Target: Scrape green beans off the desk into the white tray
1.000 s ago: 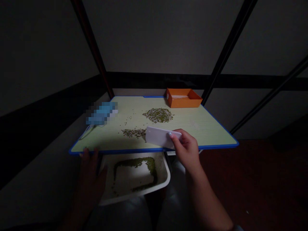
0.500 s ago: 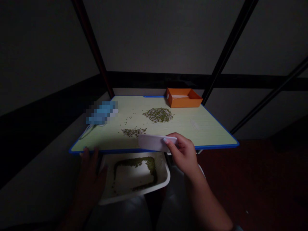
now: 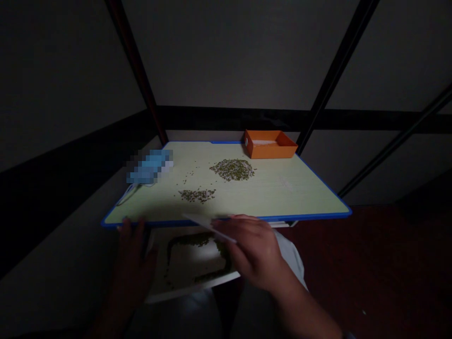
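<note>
In my right hand is a thin flat white scraper, gripped between thumb and fingers and tilted nearly edge-on. Hand and scraper hang over a white tray at the table's near edge, hiding its right side; both are slightly blurred. Small green grains lie along the tray's inner walls. My left hand, in deep shadow, has its fingers spread at the table edge, with the thumb beside the tray's left side. On the table are a small patch of grains and a larger pile.
The pale table has a blue rim. An orange open box stands at the back right. A blurred-out blue object with a white cord lies at the left. Walls stand behind and to the left.
My right hand has moved down and left from the table edge to above the tray. The scraper has turned from broadside to nearly edge-on. My left hand stays where it was.
</note>
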Demonstrator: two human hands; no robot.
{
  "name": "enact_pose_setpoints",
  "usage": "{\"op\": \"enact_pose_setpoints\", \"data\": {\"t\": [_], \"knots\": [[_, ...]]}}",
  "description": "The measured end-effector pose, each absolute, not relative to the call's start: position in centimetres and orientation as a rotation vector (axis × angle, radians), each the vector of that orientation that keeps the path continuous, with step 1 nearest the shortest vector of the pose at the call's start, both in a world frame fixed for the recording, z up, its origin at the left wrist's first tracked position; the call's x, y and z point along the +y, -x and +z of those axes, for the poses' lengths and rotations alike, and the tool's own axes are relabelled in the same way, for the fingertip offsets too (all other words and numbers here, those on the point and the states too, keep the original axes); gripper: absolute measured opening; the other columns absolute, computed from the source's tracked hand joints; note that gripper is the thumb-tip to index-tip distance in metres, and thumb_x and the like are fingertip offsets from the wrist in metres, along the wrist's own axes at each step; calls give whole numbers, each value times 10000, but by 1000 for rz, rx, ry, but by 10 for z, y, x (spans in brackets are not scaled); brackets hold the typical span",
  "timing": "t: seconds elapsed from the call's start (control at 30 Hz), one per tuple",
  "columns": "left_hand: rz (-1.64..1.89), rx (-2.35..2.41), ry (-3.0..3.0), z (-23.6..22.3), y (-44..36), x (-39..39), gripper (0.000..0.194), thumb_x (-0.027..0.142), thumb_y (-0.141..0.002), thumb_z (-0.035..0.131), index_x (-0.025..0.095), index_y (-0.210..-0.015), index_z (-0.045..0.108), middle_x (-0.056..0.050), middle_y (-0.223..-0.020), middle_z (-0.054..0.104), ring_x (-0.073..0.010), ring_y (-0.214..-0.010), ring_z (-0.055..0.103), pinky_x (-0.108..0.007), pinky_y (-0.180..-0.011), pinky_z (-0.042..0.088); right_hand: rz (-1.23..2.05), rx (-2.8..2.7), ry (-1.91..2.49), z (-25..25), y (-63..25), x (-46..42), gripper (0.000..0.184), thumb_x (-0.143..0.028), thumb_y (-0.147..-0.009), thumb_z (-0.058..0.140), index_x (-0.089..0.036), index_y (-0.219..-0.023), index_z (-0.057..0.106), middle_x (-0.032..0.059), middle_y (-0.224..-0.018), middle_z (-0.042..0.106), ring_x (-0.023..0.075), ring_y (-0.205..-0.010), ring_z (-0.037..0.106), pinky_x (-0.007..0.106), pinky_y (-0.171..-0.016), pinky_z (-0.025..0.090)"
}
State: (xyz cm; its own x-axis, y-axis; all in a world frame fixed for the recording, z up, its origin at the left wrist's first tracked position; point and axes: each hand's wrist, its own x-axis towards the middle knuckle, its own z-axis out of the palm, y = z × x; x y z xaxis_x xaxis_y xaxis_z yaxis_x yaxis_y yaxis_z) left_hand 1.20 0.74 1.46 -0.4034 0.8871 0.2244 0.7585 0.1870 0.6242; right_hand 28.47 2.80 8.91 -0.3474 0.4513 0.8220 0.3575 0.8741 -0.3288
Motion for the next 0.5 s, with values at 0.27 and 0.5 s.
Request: {"op": "enact_pose_setpoints", "data": {"t": [0.27, 0.5], "knots": [[998, 2276, -1587, 17, -12, 10, 769, 522, -828, 370, 73, -1451, 328, -171, -1666, 75, -277, -1535, 37, -498, -1244, 137, -274, -2195, 666, 65, -248, 26, 205, -124, -888, 505, -147, -992, 679, 91, -1000, 790, 190, -860, 754, 297, -716, 603], [985, 2277, -1586, 16, -12, 9, 777, 533, -823, 373, 79, -1452, 330, -168, -1665, 76, -282, -1534, 43, -509, -1242, 145, -365, -2119, 772, 56, -249, 33, 293, -100, -883, 479, -119, -1096, 680, 131, -1041, 780, 211, -891, 751, 328, -729, 614]]}}
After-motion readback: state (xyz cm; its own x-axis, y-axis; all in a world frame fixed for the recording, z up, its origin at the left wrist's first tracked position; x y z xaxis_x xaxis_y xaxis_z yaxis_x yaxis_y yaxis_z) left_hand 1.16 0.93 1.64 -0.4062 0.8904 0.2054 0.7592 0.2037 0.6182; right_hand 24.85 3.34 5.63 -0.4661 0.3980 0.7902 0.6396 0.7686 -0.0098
